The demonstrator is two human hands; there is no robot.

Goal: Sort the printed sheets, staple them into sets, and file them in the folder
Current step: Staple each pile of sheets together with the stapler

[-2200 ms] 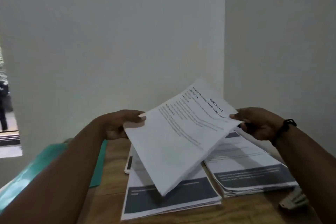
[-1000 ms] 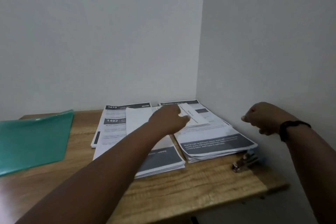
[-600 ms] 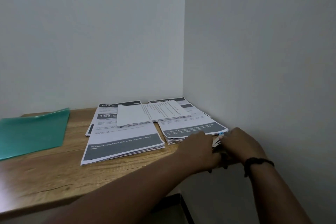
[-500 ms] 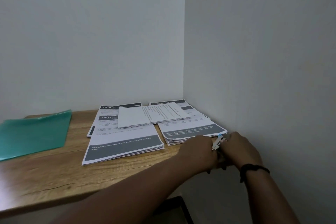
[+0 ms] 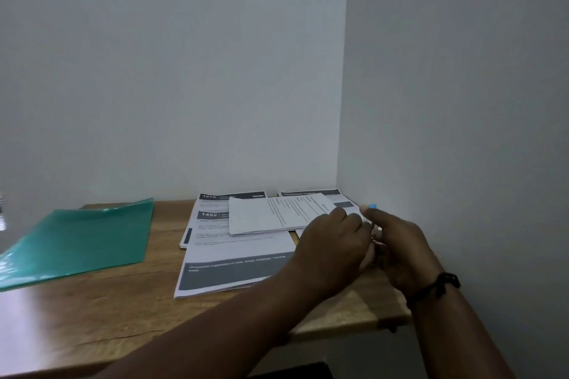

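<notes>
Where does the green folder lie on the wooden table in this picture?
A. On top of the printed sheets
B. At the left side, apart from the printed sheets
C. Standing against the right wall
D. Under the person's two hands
B: the green folder lies flat at the left of the table, with bare wood between it and the printed sheets.

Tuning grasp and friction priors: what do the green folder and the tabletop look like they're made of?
green folder: looks like thin translucent plastic, glossy; light glints on its raised far edge and the cover bows slightly.
tabletop: wood or wood-look laminate, cannot tell which; brown grain streaks, smooth with a soft sheen at the near left.
</notes>
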